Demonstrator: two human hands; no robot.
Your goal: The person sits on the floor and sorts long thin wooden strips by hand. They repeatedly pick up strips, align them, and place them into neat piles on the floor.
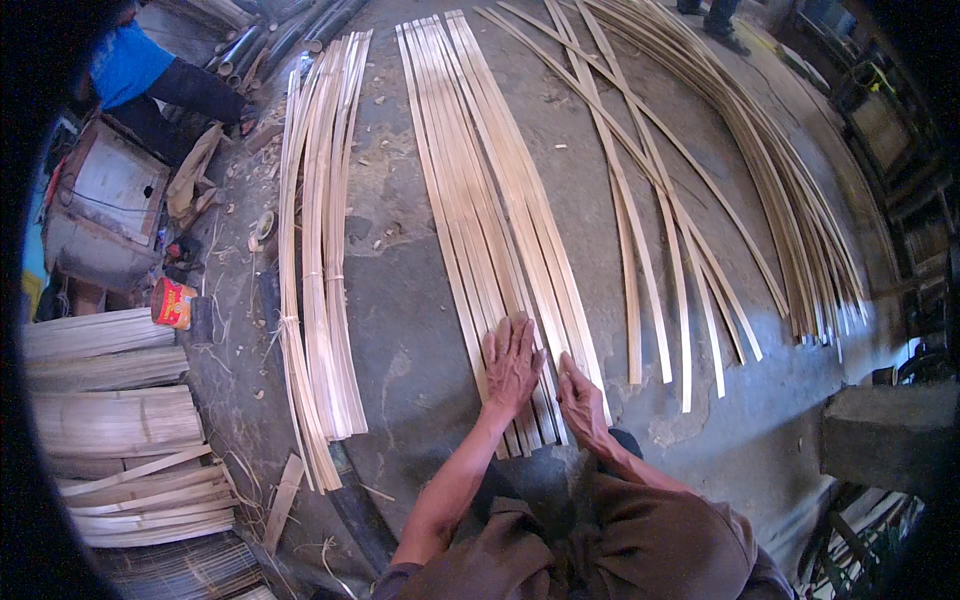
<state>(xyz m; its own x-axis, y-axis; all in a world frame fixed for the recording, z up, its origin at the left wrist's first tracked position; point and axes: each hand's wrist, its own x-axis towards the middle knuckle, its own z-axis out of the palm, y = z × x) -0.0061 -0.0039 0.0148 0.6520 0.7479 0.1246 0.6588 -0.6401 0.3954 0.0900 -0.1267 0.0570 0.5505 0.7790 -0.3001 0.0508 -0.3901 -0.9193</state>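
Hands: we see the left hand (512,362) flat, fingers spread, palm down on the near ends of the strips (490,220). The right hand (580,395) lies just beside it on the right, fingers together and extended along the strips' right edge. Neither is closed around anything; both press or rest.

Strips: a row of long pale bamboo strips laid side by side on the floor (400,330), running from the hands to the far edge of view. Near ends sit under and just beyond both hands.

Position: we judge the person crouches at the near end; a knee in brown cloth shows below the right hand.

Risk, slip: the strips lie loose and close together; a sideways push from either palm could fan them out or ride one over its neighbour.

Risk, splinters: bare hands on split edges; sliding along the grain could cut or splinter, we reckon.

Risk, uneven ends: the near ends look staggered, so pressing at one point may tilt the shorter ones.

Left: a tied bundle (318,250) lies well apart from the hands; stacked slats (110,420) and a red can (172,302) farther left.

Right: crossed loose strips (650,230), then a curved heap (780,170).

Far left: another person in a blue top (128,62), hands not clear.
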